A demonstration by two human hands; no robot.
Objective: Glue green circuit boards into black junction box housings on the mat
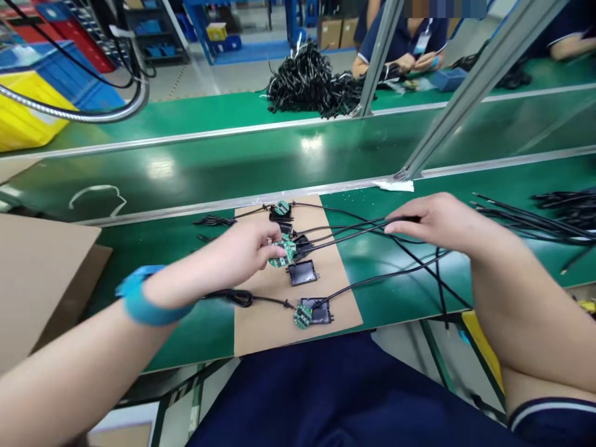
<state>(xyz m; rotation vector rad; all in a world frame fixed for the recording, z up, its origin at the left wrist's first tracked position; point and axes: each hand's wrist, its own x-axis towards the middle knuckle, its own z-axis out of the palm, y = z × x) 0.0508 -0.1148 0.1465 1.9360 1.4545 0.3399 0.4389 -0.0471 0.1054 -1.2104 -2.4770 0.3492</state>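
Observation:
My left hand (263,243) pinches a round green circuit board (285,253) above the cardboard sheet (261,335). Black cables (344,237) run from around that board to my right hand (421,220), whose fingers are closed round them. Just below the held board lies an open black plastic case half (303,273). Nearer my body, a second round board (302,316) rests against another black case half (321,310), with cables on both sides. A third board (282,208) sits at the sheet's far end by a dark case. My left fingers partly cover the held board.
A cardboard box (41,279) stands at left. Loose black cables (559,217) lie on the green bench at right. Beyond a metal post (479,93), a heap of black cables (311,81) lies on the far green surface, near a co-worker's hands (414,63).

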